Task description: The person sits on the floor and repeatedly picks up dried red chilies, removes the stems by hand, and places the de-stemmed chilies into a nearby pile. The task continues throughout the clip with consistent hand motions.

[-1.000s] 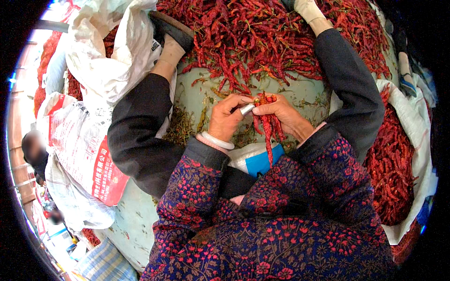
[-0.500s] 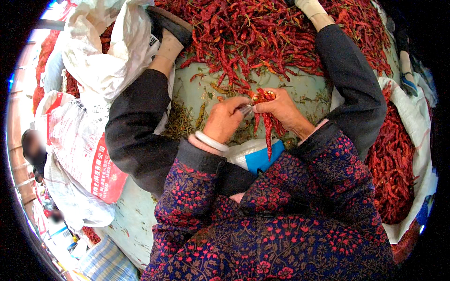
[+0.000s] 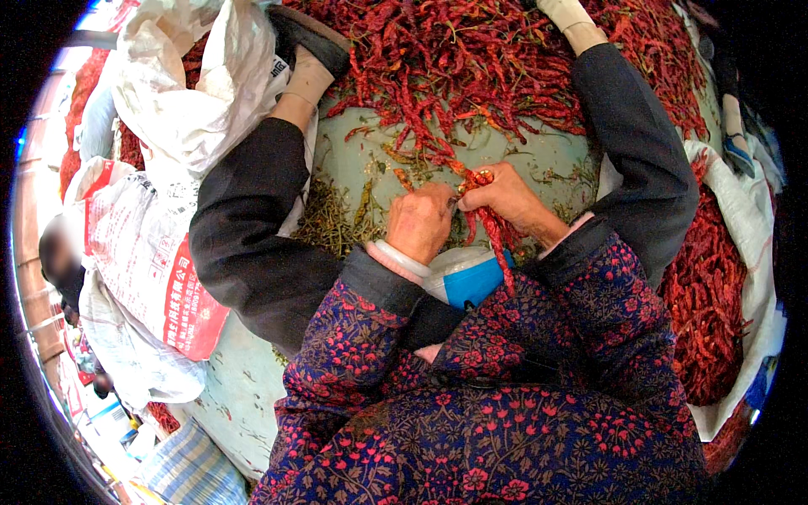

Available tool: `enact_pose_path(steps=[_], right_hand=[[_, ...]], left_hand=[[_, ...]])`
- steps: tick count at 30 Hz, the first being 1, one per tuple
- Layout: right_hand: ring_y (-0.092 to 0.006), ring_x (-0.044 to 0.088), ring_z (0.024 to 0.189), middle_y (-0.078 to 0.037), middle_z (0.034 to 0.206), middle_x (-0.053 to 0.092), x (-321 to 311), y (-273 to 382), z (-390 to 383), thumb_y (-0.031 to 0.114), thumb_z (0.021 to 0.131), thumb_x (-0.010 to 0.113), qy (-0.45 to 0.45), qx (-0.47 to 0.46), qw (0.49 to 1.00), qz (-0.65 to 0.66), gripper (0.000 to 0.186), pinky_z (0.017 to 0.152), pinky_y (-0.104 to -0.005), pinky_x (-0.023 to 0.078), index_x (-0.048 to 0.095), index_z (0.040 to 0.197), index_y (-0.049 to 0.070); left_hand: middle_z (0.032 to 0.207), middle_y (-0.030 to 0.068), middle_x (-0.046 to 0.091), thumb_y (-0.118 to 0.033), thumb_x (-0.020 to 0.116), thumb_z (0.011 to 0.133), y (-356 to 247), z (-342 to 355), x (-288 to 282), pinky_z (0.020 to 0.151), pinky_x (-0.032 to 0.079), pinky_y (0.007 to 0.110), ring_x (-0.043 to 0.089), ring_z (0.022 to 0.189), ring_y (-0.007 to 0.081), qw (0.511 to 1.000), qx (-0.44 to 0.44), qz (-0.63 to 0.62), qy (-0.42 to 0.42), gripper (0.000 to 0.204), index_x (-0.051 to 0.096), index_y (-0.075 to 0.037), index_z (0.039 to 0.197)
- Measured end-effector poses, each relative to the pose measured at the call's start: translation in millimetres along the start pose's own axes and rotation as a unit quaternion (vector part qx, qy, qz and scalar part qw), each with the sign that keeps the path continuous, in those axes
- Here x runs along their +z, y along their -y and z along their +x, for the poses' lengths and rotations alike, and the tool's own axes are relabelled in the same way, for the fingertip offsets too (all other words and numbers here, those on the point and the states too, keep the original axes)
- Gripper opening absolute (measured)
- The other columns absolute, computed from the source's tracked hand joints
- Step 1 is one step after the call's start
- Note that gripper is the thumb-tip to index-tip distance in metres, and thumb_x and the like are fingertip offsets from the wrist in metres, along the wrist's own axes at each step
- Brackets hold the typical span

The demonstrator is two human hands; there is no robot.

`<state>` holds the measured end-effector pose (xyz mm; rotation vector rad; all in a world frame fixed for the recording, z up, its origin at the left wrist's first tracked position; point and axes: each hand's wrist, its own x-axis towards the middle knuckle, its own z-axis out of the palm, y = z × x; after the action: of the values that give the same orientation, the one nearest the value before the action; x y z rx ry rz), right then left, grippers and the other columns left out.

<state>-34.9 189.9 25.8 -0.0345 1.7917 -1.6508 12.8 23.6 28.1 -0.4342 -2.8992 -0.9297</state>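
A small bunch of dried red chilies hangs from my right hand, whose thumb and fingers are closed round the stem ends. Against it, my left hand is curled with its back up and its fingertips meeting the right thumb. What those left fingers pinch is hidden. The left wrist wears a white bangle. Just beyond the hands lies a large heap of dried red chilies, with a few loose ones trailing toward my fingers.
Loose stems litter the pale green sheet between my legs. A white and blue package sits below my hands. An open sack of chilies stands at right; white sacks crowd the left. Another person is at the far left.
My left hand has moved right and turned back-up, closing against the right hand. The right hand has shifted slightly right with the chilies still in it.
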Motion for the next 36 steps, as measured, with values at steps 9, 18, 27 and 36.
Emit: enact_pose_path(steps=[9,18,27,36], right_hand=[[-0.0095,0.05,0.053,-0.001,0.061,0.055,2,2,5,0.002,0.061,0.063,0.014,0.022,0.99,0.139,0.014,0.049,-0.0226,0.039,0.058,0.074,0.001],[-0.0135,0.058,0.061,-0.007,0.07,0.059,2,17,-18,0.005,0.061,0.065,0.131,0.034,0.965,0.225,0.018,0.054,-0.0255,0.047,0.057,0.077,0.002],[-0.0138,0.058,0.061,-0.007,0.076,0.06,-13,26,-6,0.001,0.07,0.064,0.056,-0.002,0.933,0.356,0.024,0.055,-0.0239,0.048,0.056,0.093,0.0],[-0.0118,0.056,0.056,-0.004,0.066,0.056,-16,15,2,0.007,0.074,0.065,0.052,-0.002,0.947,0.317,0.016,0.052,-0.0227,0.047,0.057,0.086,0.001]], left_hand=[[0.073,0.0173,0.06,-0.008,0.054,0.071,-9,5,6,0.058,0.047,0.044,0.059,0.065,0.0359,0.994,-0.099,0.025,-0.044,0.013,0.062,-0.007,0.08],[0.072,0.0192,0.06,-0.006,0.054,0.069,62,-7,-15,0.067,0.046,0.047,0.058,0.072,0.0361,0.971,-0.223,0.081,0.006,0.016,0.064,-0.008,0.082],[0.107,0.0113,0.055,0.0,0.056,0.065,59,14,-16,0.081,0.043,0.042,0.046,0.1,0.032,0.991,-0.005,0.128,0.045,0.028,0.068,-0.013,0.087],[0.108,0.0134,0.055,-0.004,0.058,0.064,76,55,25,0.09,0.038,0.039,0.046,0.1,0.0331,0.979,-0.052,0.165,0.108,0.038,0.063,-0.013,0.1]])
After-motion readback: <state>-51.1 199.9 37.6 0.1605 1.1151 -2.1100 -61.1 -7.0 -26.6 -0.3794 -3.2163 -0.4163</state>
